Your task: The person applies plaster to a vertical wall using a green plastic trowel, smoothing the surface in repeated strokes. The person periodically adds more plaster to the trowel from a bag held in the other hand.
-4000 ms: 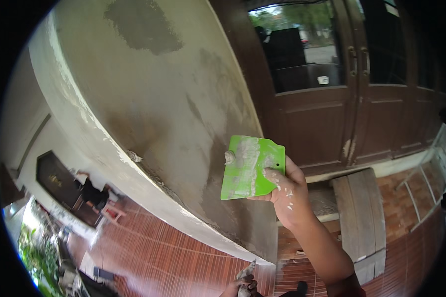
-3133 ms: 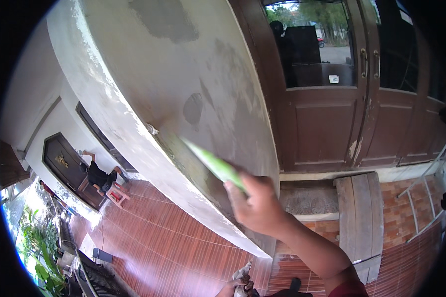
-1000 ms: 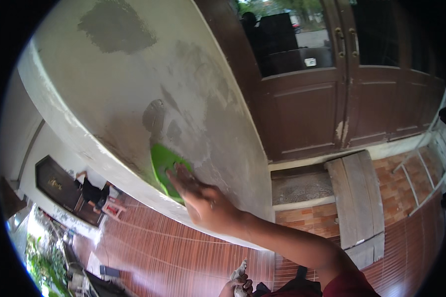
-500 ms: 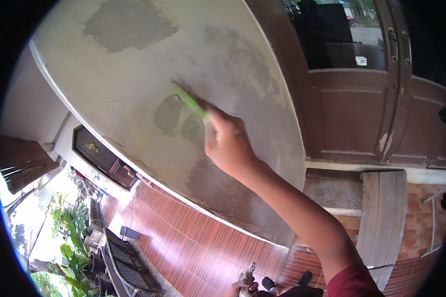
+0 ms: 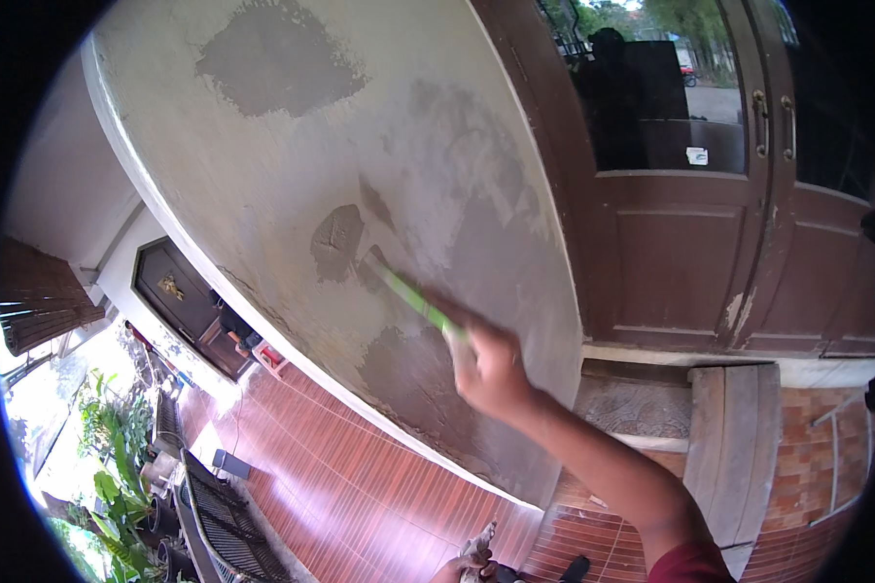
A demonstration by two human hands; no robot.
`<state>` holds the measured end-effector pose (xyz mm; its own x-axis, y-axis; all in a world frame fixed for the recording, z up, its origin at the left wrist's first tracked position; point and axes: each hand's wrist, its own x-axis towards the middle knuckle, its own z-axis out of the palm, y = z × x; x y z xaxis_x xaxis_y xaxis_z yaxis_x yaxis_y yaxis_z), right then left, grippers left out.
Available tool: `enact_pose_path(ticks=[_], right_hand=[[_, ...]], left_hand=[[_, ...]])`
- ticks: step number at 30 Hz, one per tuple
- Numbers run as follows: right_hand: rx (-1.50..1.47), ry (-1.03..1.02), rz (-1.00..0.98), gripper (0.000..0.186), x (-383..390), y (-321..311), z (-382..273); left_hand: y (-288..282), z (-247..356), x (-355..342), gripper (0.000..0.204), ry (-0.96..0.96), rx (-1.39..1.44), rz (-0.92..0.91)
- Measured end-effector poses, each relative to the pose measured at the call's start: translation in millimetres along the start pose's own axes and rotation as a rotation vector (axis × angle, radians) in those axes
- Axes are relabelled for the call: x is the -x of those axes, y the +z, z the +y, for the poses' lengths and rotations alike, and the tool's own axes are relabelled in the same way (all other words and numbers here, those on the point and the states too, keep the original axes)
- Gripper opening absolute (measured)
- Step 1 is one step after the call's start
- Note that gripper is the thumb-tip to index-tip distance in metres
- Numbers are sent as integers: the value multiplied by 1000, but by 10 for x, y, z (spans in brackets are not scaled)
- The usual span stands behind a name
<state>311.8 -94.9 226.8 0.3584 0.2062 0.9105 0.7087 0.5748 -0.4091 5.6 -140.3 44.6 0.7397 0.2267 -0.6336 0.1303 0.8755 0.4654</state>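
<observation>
My right hand (image 5: 491,374) grips a green plastic spreader (image 5: 413,298), seen nearly edge-on, its tip on or close to the plastered wall (image 5: 224,175). Darker, rough patches of grey filler (image 5: 335,243) mark the wall around the blade. At the bottom edge, my left hand (image 5: 462,564) is closed round a putty-smeared object (image 5: 478,544), too small and caked to identify.
Brown double doors (image 5: 671,253) stand right, above a step (image 5: 632,403), planks (image 5: 729,466) and a metal frame (image 5: 836,457). Left are a dark door (image 5: 175,291), a mostly hidden person (image 5: 233,321) by a stool (image 5: 270,355), plants (image 5: 117,457) and a black metal bench (image 5: 214,525) on red tiled floor (image 5: 340,437).
The green spreader swung up the wall half a second ago and has since moved down and rightward. My left hand stays low with its object. The camera's view has shifted.
</observation>
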Motion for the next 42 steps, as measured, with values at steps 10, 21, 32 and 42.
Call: enact_pose_path(ticks=[10,21,32,42], right_hand=[[56,-208,-27,56,-538,628,77],[59,292,-51,23,80,195,-425],[121,-82,-75,55,-418,791,-131],[-342,651,257,36,639,325,-593]], left_hand=[[-186,102,0,71,-37,-18,20],[-435,461,-191,57,0,-120,-49],[-903,761,-477,56,-173,-35,-121],[-909,1047,-714,26,-383,-151,-368]])
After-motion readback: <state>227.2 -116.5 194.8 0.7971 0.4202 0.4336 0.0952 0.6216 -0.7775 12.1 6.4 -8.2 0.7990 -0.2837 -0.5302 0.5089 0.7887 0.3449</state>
